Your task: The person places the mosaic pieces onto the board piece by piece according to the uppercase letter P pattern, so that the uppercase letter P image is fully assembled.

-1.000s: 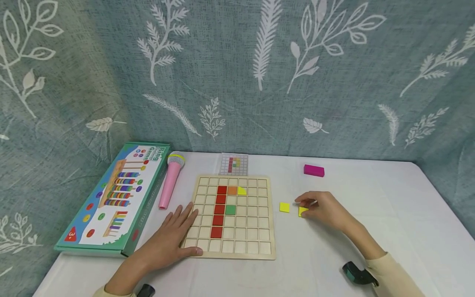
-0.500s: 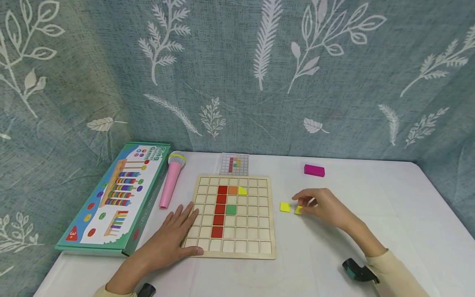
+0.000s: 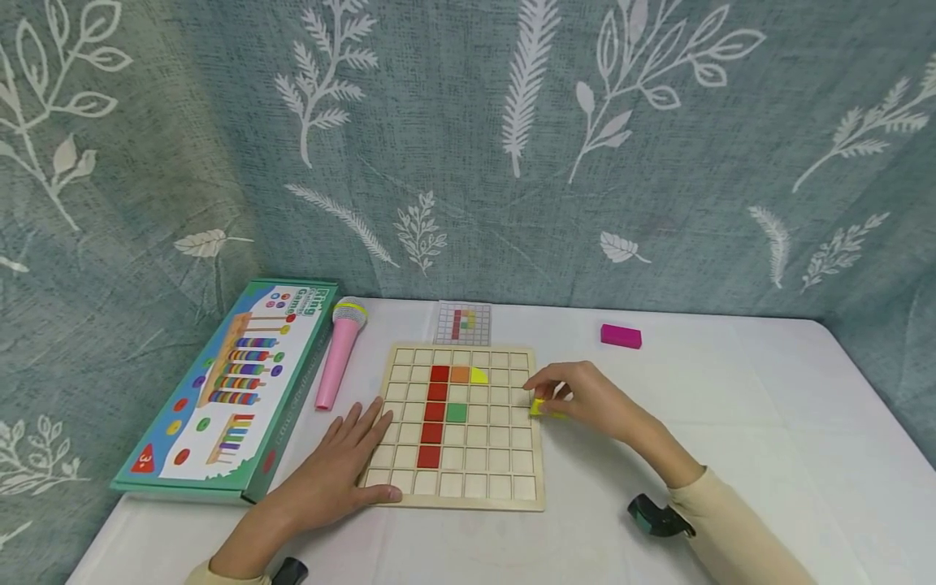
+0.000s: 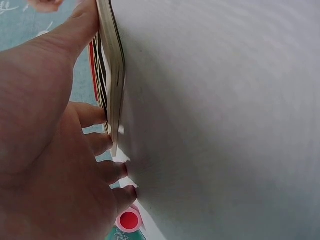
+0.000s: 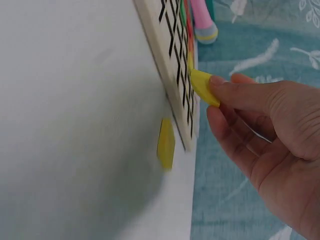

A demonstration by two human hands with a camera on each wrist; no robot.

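My left hand (image 3: pixel 325 475) rests with spread fingers on the left edge of a wooden grid board (image 3: pixel 486 463). Its thumb lies at the near edge. My right hand (image 3: pixel 588 398), at the board's right edge, pinches a yellow tile (image 5: pixel 202 86) between thumb and fingers. That tile shows a curved side in the right wrist view. A second yellow tile (image 5: pixel 166 144) lies on the white table beside the board, mostly hidden by the hand in the head view. On the board are a column of red tiles (image 3: pixel 434 412), an orange tile (image 3: pixel 460 374), a curved yellow tile (image 3: pixel 478 375) and a green tile (image 3: pixel 457 413).
Behind the board lies a printed grid card (image 3: pixel 481 318) with a coloured pattern. A pink toy microphone (image 3: pixel 338 366) and a large game box (image 3: pixel 219 366) are on the left. A magenta block (image 3: pixel 621 336) sits at the back right, before a leaf-patterned curtain (image 3: pixel 468 162).
My right hand has picked up the farther right yellow tile from the table and carried it left, over the other one, to the board's edge. The left hand stays in place.
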